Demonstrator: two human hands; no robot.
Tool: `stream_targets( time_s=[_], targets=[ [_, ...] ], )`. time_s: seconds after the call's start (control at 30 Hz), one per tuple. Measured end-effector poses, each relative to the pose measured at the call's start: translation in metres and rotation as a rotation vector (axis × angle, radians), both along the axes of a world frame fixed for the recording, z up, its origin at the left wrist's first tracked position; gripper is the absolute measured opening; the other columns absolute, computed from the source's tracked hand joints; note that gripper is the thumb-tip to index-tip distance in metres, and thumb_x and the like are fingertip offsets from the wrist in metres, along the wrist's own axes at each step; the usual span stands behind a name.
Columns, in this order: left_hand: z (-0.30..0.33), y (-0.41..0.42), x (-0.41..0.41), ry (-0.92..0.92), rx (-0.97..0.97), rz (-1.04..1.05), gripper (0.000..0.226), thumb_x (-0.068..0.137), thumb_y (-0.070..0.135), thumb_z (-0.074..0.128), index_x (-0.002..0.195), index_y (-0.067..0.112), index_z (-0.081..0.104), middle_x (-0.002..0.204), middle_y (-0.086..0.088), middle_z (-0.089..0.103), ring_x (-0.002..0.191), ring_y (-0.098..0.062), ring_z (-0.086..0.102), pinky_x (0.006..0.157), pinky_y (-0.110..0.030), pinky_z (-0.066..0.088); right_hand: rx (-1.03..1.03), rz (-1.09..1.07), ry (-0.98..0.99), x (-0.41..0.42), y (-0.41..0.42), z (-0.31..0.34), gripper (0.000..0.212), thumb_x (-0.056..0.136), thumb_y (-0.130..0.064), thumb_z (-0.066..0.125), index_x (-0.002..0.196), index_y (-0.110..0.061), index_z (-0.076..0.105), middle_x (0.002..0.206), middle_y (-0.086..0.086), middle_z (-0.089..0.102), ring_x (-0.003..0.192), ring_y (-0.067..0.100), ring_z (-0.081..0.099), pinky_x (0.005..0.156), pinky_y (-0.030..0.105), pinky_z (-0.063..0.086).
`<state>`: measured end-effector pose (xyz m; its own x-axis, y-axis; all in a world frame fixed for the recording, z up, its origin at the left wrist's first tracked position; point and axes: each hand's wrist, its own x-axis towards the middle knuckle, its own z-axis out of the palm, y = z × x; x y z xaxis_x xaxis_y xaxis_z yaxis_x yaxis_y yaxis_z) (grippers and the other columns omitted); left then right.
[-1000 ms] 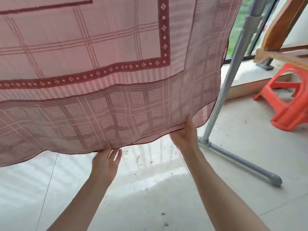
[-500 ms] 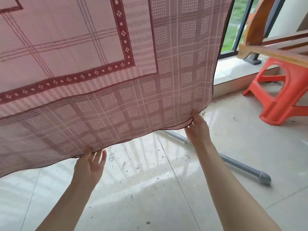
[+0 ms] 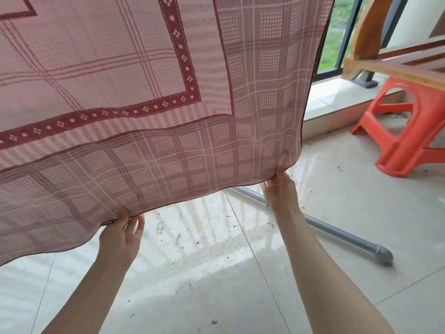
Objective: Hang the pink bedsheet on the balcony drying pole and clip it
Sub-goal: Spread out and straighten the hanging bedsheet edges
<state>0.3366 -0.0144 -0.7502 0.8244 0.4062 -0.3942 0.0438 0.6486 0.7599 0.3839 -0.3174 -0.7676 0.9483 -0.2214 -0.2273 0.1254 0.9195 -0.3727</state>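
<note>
hands slid rightward along bedsheet hem, reaching its corner

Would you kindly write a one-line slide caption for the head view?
Both hands, left hand and right hand, pinch the hanging pink bedsheet's lower hem above the tiled floor.

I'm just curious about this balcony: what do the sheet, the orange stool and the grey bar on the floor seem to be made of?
The sheet looks like thin woven cloth, perhaps cotton: light glows through it and it drapes softly. The stool looks like moulded plastic, with an even orange colour and rounded edges. The grey bar may be painted metal or plastic tube, smooth with a capped end; I cannot tell which.
</note>
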Motion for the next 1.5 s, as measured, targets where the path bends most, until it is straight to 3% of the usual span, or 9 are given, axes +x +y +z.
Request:
stream_targets(
  time_s=[0.17,0.3,0.5,0.7,0.9,0.97,1.13,1.33,1.5],
  targets=[
    [0.001,-0.006,-0.001,0.007,-0.027,0.000,0.014,0.094,0.010,0.050,0.083,0.019,0.054,0.084,0.008,0.057,0.079,-0.006,0.055,0.080,-0.029,0.045,0.018,-0.013,0.056,0.001,-0.003,0.008,0.023,0.096,-0.006,0.044,0.117,-0.003,0.052,0.101,0.005,0.062,0.091,0.013,0.063,0.098,0.034,0.047],
    [-0.002,-0.011,-0.005,-0.041,-0.088,-0.056,0.011,0.093,0.016,0.051,0.085,0.019,0.057,0.090,0.007,0.061,0.094,-0.010,0.058,0.088,-0.033,0.044,0.019,0.045,0.059,-0.002,-0.008,0.015,0.025,0.095,-0.013,0.045,0.118,-0.009,0.054,0.118,0.004,0.058,0.119,0.021,0.051,0.108,0.045,0.035],
    [-0.005,-0.025,-0.006,-0.062,-0.082,-0.157,0.009,0.093,0.017,0.051,0.091,0.020,0.059,0.097,0.006,0.065,0.099,-0.013,0.061,0.086,-0.033,0.045,-0.516,-0.004,0.157,-0.002,-0.001,0.013,0.018,0.099,-0.026,0.039,0.094,-0.017,0.053,0.092,0.004,0.060,0.087,0.019,0.061,0.079,0.029,0.054],
    [-0.007,-0.025,0.004,0.021,-0.055,-0.072,0.013,0.092,0.010,0.052,0.083,0.017,0.057,0.069,0.009,0.069,0.086,-0.009,0.061,0.078,-0.027,0.045,-0.060,0.024,0.049,0.002,-0.019,0.007,0.014,0.095,-0.005,0.046,0.099,0.000,0.058,0.084,0.007,0.072,0.084,0.017,0.068,0.081,0.030,0.055],
    [0.001,-0.027,0.005,0.090,0.026,-0.186,0.008,0.095,0.020,0.050,0.093,0.017,0.058,0.101,0.001,0.063,0.098,-0.017,0.060,0.088,-0.033,0.044,-0.310,-0.021,0.254,-0.007,-0.017,0.025,0.013,0.093,-0.003,0.049,0.083,-0.011,0.052,0.079,0.006,0.049,0.070,0.014,0.051,0.073,0.020,0.048],
    [0.011,-0.025,-0.010,0.188,0.124,-0.373,0.021,0.094,0.029,0.049,0.109,0.015,0.054,0.110,-0.003,0.060,0.104,-0.022,0.057,0.093,-0.038,0.042,-0.522,0.059,0.378,-0.030,-0.017,0.042,0.003,0.091,-0.016,0.056,0.093,-0.017,0.055,0.091,0.002,0.055,0.085,0.012,0.056,0.077,0.025,0.044],
    [0.090,-0.025,-0.062,0.387,0.672,-0.835,0.031,0.092,0.033,0.052,0.121,0.022,0.050,0.127,-0.007,0.057,0.097,-0.018,0.058,0.084,-0.031,0.045,-1.016,0.305,0.636,-0.097,-0.001,0.118,0.059,0.093,-0.035,0.053,0.142,-0.013,0.029,0.140,0.006,0.043,0.126,0.025,0.043,0.098,0.038,0.033],
    [0.276,-0.040,-0.082,-0.062,1.691,-1.192,0.060,0.092,0.046,0.044,0.144,0.023,0.026,0.152,0.000,0.027,0.140,-0.017,0.022,0.114,-0.037,0.018,-1.940,0.508,0.479,-0.157,0.006,0.307,0.068,0.090,-0.036,0.056,0.147,-0.017,0.023,0.150,0.004,0.034,0.137,0.022,0.033,0.108,0.034,0.028],
    [0.465,-0.077,-0.088,-0.315,1.818,-1.042,0.060,0.090,0.050,0.043,0.142,0.023,0.031,0.149,0.000,0.031,0.139,-0.021,0.023,0.112,-0.040,0.016,-2.045,0.432,0.323,-0.186,-0.005,0.503,0.069,0.091,-0.036,0.055,0.147,-0.018,0.020,0.153,0.005,0.029,0.141,0.018,0.024,0.109,0.027,0.021]
  ],
)
